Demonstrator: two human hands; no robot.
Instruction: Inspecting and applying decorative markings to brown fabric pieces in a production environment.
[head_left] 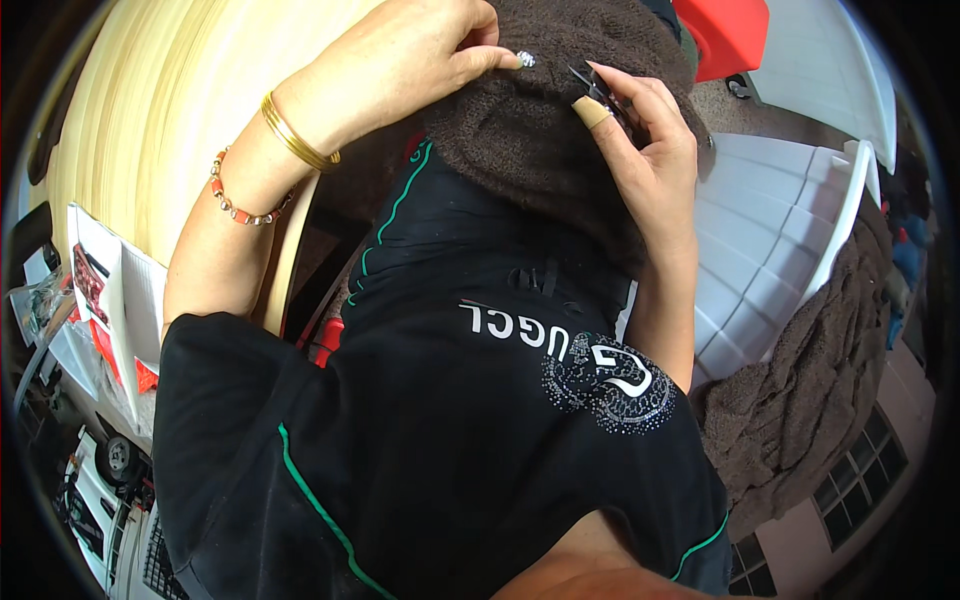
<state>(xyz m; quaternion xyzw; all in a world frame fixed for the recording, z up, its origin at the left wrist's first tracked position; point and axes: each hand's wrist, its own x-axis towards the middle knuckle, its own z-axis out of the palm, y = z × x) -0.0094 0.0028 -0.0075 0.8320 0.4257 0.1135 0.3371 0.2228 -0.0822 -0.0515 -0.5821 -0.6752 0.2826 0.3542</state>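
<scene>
Black shirt [450,440] nearest; both hands pinch fuzzy brown knit [520,130] (left [410,60], right [640,140] with small snips [597,88])

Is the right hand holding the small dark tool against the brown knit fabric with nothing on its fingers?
No: the right hand grips the small dark tool at the brown knit fabric, but a tan bandage wraps one finger.

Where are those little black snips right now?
In the head view, the small black snips sit top centre-right, pinched in the right hand against the brown knitted fabric, just right of the left hand.
</scene>
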